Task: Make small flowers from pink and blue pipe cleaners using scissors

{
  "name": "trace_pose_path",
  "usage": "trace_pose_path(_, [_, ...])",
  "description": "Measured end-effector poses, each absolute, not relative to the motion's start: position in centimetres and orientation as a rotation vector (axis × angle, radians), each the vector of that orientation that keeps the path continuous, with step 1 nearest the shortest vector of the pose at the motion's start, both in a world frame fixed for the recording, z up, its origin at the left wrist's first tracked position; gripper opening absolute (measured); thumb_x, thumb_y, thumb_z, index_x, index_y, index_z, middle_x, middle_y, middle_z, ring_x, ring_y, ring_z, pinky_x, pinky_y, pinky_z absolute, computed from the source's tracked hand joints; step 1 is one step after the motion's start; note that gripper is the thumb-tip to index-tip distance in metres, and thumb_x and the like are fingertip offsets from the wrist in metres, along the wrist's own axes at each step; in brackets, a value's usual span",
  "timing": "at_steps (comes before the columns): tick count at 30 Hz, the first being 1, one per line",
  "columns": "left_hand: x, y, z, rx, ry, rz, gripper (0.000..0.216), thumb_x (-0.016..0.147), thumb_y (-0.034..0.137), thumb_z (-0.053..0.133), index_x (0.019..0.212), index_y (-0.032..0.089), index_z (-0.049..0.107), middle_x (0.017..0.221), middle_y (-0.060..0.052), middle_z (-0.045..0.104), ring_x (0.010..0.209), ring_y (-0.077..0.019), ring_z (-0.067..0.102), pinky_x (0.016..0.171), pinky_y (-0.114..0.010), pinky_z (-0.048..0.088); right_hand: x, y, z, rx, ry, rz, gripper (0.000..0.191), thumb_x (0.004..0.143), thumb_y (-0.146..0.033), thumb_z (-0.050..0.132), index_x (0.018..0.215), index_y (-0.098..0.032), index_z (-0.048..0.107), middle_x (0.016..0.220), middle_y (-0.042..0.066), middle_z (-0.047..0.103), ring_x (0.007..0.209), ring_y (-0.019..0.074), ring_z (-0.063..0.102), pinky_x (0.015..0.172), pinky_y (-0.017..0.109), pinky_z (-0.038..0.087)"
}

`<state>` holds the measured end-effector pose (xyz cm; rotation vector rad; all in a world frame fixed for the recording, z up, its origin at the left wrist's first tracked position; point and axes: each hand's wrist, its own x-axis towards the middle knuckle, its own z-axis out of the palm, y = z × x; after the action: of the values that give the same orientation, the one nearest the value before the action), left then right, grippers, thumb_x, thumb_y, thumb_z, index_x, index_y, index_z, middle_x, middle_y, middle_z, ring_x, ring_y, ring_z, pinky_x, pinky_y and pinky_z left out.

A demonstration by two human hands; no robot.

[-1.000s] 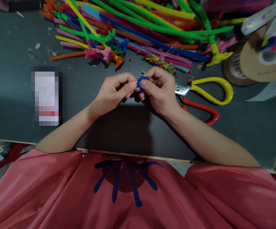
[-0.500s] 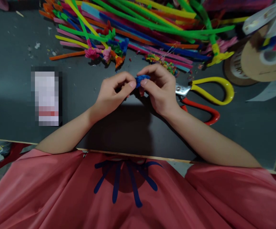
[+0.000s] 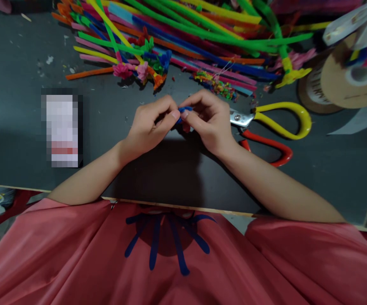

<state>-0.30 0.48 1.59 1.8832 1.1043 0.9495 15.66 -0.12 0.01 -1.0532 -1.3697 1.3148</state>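
Between the fingertips of both hands is a small blue piece of pipe cleaner [image 3: 186,109], mostly covered by the fingers. My left hand [image 3: 153,123] pinches its left side between thumb and index finger. On the other side, my right hand [image 3: 213,120] grips it with thumb and curled fingers. Both hands are held above the dark table, close together. Just right of my right hand lies a pair of scissors [image 3: 242,118] with one yellow and one red handle; the blade tips are hidden behind that hand.
Many coloured pipe cleaners [image 3: 183,34] spread across the back, with small twisted flowers [image 3: 142,72] at their front. Multicoloured scraps [image 3: 215,84] lie beyond my hands. A ribbon spool [image 3: 335,80] stands right, a blurred-out phone [image 3: 62,127] lies left. The table edge [image 3: 177,206] is near my body.
My right hand has shifted slightly left and down, closer to my left hand. Less of the blue pipe cleaner shows between the fingers. The things on the table stay put.
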Motion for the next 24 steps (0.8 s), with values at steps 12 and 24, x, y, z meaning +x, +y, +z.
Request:
trace_pose_path(12, [-0.73,0.6,2.01,1.782,1.047,0.872,0.033,0.087,0.046,0.047,0.068,0.02,0.056,0.065,0.001,0.055,0.058,-0.0061,0.047,0.058,-0.024,0.039,15.63,-0.07,0.03,-1.03,-1.336,1.361,0.026,0.077,-0.045,0.066,0.079,-0.02,0.06,0.064,-0.005,0.06,0.048,0.0046,0.053,0.045,0.02,0.047])
trace_pose_path(24, [-0.84,0.87,2.15,1.58,0.969,0.834,0.027,0.085,0.044,0.053,0.071,0.021,0.06,0.072,0.0,0.065,0.071,-0.0093,0.063,0.061,-0.024,0.048,15.77,-0.06,-0.27,-0.924,-1.24,1.475,0.027,0.077,-0.046,0.066,0.082,-0.02,0.059,0.066,-0.005,0.062,0.05,0.004,0.056,0.046,0.018,0.048])
